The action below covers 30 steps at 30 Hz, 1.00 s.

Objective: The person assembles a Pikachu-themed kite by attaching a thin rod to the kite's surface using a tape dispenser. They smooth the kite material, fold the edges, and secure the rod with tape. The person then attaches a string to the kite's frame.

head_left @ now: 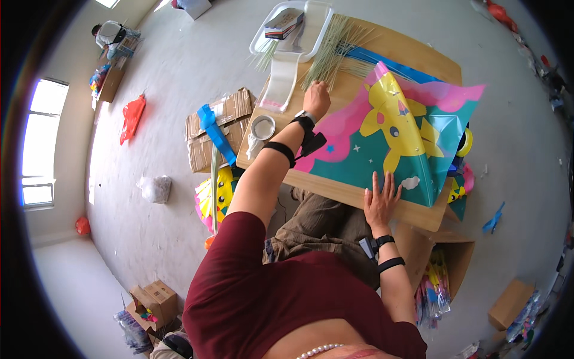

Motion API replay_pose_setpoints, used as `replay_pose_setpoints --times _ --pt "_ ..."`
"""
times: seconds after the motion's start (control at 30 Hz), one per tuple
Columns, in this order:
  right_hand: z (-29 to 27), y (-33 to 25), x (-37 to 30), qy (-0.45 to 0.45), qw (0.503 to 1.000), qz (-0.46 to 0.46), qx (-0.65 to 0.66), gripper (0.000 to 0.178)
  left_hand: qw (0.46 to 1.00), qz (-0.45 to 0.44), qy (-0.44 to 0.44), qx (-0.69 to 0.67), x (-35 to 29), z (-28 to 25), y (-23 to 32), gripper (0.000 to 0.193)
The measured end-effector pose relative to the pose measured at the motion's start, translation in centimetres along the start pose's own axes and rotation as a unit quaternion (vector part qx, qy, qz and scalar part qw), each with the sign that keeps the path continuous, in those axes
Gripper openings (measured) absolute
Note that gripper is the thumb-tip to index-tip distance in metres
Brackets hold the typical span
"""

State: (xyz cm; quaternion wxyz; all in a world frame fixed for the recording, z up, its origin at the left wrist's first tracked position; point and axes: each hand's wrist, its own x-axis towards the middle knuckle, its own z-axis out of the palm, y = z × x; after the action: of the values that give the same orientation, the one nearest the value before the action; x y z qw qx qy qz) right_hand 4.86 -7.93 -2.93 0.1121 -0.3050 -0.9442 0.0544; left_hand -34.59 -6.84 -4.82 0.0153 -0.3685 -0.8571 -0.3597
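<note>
My left hand [317, 99] reaches across the wooden table, its fingers curled closed at the near ends of a bundle of thin pale-green sticks [330, 49]. What those fingers hold, if anything, is hidden. My right hand [383, 201] lies flat with fingers spread on the lower edge of a thin plastic kite sheet [347, 152]. The sheet is pink and teal, printed with a yellow cartoon figure [391, 128]. Its right part is folded over, and one corner overhangs the table's right side.
A clear plastic tub [320, 36] holds a small box [284, 24]. Nearby are a clear film strip [281, 78] and a tape roll [263, 127]. A cardboard box [221, 122] stands left of the table; an open carton [457, 263] with packets sits below right.
</note>
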Motion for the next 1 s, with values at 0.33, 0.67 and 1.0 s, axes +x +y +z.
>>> replay_pose_setpoints --times 0.33,0.67,1.0 --pt "-0.1 0.4 0.2 -0.025 0.999 0.022 0.025 0.063 0.990 -0.097 -0.046 0.095 6.3 3.5 2.1 0.018" --pt "0.1 0.5 0.1 -0.004 0.999 0.020 0.029 0.065 0.989 -0.145 -0.007 -0.034 6.1 1.9 -0.9 0.017" --pt "-0.3 0.2 -0.1 0.020 0.999 0.012 0.023 0.062 0.971 -0.195 -0.023 -0.139 2.4 -4.6 -1.5 0.018"
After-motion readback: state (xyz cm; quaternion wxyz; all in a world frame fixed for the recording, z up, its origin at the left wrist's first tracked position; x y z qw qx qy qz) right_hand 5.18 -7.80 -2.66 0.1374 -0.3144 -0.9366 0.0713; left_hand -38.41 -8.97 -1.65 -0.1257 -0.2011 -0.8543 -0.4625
